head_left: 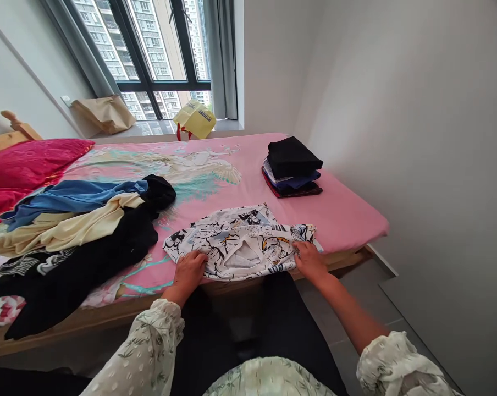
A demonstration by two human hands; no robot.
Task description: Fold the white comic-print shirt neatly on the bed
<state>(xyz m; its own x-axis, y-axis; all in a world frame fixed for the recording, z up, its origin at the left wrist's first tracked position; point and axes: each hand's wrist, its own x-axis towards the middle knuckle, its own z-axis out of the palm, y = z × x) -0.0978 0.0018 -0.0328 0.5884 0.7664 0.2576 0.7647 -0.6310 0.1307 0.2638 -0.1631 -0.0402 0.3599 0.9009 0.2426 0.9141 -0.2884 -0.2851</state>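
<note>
A white T-shirt (227,242) with a black, orange and blue cartoon print lies partly folded at the bed's front edge, its round neckline facing me. My left hand (189,270) is closed on the shirt's left side near the neckline, fingers bent over the cloth. On the opposite side, my right hand (310,260) grips the shirt by its edge, thumb and fingers on the fabric. Parts of the fingertips are hidden in the cloth.
A neat stack of folded dark clothes (293,165) stands at the right on the pink bedsheet (347,203). Loose garments (87,220) in blue, cream and black lie heaped at the left. Beyond are red pillows (34,159), a paper bag (104,114) and a yellow bag (195,118).
</note>
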